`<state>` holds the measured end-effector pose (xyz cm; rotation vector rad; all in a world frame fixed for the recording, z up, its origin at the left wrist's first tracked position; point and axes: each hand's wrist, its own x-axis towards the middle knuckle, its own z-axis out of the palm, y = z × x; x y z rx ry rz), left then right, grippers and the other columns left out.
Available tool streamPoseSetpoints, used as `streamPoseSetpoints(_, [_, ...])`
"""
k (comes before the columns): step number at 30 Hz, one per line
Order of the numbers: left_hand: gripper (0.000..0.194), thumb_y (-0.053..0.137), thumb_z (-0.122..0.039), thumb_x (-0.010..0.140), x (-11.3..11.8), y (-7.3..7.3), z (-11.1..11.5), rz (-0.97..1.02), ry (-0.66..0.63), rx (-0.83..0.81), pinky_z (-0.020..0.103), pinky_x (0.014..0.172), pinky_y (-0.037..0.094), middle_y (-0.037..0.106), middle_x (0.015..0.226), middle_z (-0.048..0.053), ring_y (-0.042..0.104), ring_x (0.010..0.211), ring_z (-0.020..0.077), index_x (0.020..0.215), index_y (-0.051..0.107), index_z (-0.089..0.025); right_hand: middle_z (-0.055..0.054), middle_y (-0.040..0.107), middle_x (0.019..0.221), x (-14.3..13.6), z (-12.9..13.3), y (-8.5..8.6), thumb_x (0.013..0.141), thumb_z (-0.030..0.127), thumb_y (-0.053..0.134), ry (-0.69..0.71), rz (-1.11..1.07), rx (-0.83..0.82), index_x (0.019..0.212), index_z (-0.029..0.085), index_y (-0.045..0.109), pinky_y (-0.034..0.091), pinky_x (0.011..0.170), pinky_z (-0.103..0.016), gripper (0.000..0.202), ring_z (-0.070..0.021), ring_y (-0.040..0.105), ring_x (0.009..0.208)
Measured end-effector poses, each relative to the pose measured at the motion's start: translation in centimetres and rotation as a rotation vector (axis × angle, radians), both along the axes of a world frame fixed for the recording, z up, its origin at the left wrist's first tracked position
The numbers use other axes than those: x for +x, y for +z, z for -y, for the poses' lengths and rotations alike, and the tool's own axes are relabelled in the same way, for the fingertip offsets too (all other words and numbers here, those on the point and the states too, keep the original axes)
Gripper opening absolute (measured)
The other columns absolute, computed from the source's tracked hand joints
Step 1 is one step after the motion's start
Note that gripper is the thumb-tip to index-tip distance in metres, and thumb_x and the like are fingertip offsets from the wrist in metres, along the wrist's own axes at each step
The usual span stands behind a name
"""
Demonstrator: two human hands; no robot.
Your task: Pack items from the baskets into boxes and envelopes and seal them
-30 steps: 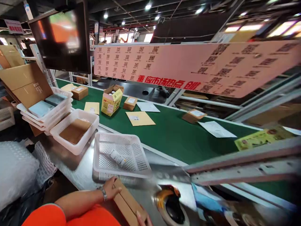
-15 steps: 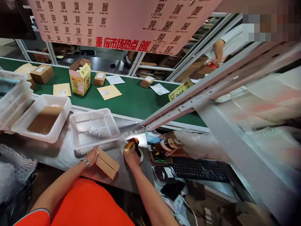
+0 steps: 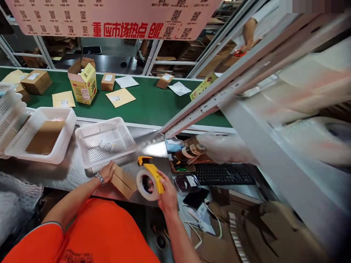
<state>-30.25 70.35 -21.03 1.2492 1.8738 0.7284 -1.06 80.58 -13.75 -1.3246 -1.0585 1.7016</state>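
A small brown cardboard box (image 3: 123, 182) rests on the metal table (image 3: 145, 140) near its front edge. My left hand (image 3: 107, 172), with a watch at the wrist, grips the box's left end. Right of the box, my right hand (image 3: 167, 191) is wrapped round a yellow tape dispenser (image 3: 155, 175), raised over the table edge. A roll of pale tape (image 3: 141, 184) sits on the dispenser, facing the box. Behind the box stands a white perforated basket (image 3: 106, 140) with a labelled packet (image 3: 107, 145) inside.
Another white basket (image 3: 41, 157) holds flat cardboard. A green conveyor (image 3: 153, 104) carries boxes and envelopes. A slanted metal post (image 3: 197, 106) rises at the right, near a keyboard (image 3: 223, 174), a bottle (image 3: 192, 151) and cables. Beyond the conveyor, another person's hand (image 3: 248, 36) shows.
My right hand has lifted the tape dispenser from the table and brought it right and towards me, turned so the roll shows. My left hand stays on the box. The view has shifted.
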Motion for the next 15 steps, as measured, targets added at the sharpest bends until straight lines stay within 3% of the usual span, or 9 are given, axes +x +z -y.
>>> streamPoseSetpoints(3, [0.05,0.036,-0.043,0.11,0.5,0.2,-1.0,-0.012,-0.025,-0.014,0.04,0.106,0.049,0.076,0.129,0.015,0.07,0.117,0.031,0.145,0.059,-0.016,-0.003,0.072,0.064,-2.4,3.5,0.7,0.084,0.073,0.07,0.043,0.023,-0.06,0.132,0.017,0.068,0.053,0.044,-0.031,0.074,-0.0189,0.06,0.043])
streamPoseSetpoints(6, [0.049,0.035,-0.047,0.111,0.9,0.4,-1.5,-0.011,-0.029,-0.011,0.039,0.102,0.05,0.078,0.122,0.013,0.072,0.111,0.0306,0.139,0.064,-0.019,-0.002,0.07,0.061,-4.7,5.1,0.1,0.078,0.075,0.076,0.075,0.071,-0.032,0.118,0.017,0.074,0.055,0.043,-0.031,0.071,-0.0192,0.062,0.046])
streamPoseSetpoints(9, [0.047,0.038,-0.047,0.11,1.1,0.4,-1.6,0.008,-0.005,-0.005,0.039,0.103,0.05,0.08,0.117,0.013,0.072,0.109,0.031,0.134,0.068,-0.019,-0.001,0.069,0.061,-5.4,5.2,-0.4,0.079,0.075,0.075,0.09,0.097,-0.012,0.119,0.016,0.075,0.056,0.044,-0.031,0.072,-0.0196,0.062,0.046])
streamPoseSetpoints(15, [0.042,0.04,-0.034,0.107,1.1,0.2,-1.7,0.115,0.083,0.026,0.037,0.11,0.05,0.079,0.129,0.011,0.07,0.12,0.0281,0.131,0.071,-0.019,-0.005,0.075,0.073,-5.6,4.6,0.0,0.083,0.074,0.071,0.242,0.178,0.073,0.115,0.017,0.078,0.057,0.044,-0.03,0.066,-0.0209,0.068,0.054])
